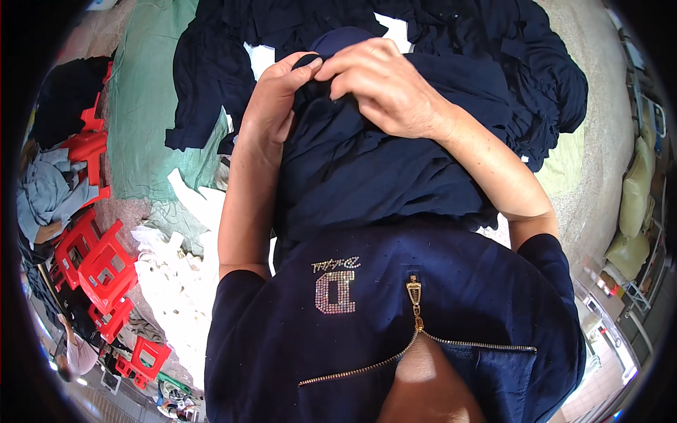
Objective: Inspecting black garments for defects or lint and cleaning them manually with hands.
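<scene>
Well out to the left of the left hand [271, 95], I am seeing a grey garment [51, 189] lying over red stools [121, 268], with more stools standing below it. Nearer that hand, a green cloth [144, 106] is spreading across the floor, and white fabric [169, 289] is bunching lower down, beside the forearm.

The left hand itself is holding a fold of dark navy cloth [381, 176], pinching its edge between thumb and fingers. The cloth is lying between the forearms, draping from the fingertips down toward the wearer's navy top [275, 345], its surface creasing all along.

Just right of the left hand, the right hand [395, 88] is reaching across from its own side, thumb and forefinger narrowing at the same fold. Its forefinger is meeting the left thumb, but I cannot tell whether it is gripping the fabric.

Beyond both hands, a heap of dark garments [543, 63] is stretching from side to side, a white piece [395, 29] showing just past the right hand. Far out to the right of that hand, I am seeing pale greenish sacks [638, 183] resting by a metal frame [660, 120].
</scene>
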The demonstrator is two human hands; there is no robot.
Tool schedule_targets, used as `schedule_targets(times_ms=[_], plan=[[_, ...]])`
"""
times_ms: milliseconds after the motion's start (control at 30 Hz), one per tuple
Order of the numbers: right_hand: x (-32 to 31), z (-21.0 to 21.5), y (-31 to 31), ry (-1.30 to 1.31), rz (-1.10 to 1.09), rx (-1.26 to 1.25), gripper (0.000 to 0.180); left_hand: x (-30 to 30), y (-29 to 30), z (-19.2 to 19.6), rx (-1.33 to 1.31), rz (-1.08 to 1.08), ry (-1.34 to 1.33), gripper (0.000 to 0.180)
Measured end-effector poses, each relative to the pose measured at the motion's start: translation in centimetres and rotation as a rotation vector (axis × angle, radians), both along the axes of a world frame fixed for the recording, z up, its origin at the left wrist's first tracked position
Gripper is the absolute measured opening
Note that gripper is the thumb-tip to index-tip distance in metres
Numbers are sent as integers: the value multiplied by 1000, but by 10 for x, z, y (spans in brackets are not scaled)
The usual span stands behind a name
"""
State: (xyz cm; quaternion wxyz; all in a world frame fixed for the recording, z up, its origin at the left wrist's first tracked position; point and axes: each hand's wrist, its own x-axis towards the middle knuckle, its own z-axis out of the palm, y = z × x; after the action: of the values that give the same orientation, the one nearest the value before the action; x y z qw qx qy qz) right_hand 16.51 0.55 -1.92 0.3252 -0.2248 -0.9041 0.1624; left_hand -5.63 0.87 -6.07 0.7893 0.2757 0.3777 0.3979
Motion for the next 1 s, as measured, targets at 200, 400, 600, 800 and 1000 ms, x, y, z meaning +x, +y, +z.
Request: schedule_targets(times_ms=[200,400,600,800,1000], plan=[[-4,-13,-7,-27,28,-3,18,12,-4,19,171,-9,404,23],[-6,-9,-15,125,-141,-326,13,12,-23,31,39,77,194,15],[-8,-5,-22,79,-214,-394,11,5,-29,31,81,48,142,15],[-9,-4,-23,48,-221,-369,11,5,-33,35,150,37,218,14],[-9,-7,-25,104,-229,-575,12,8,-36,31,279,38,400,16]])
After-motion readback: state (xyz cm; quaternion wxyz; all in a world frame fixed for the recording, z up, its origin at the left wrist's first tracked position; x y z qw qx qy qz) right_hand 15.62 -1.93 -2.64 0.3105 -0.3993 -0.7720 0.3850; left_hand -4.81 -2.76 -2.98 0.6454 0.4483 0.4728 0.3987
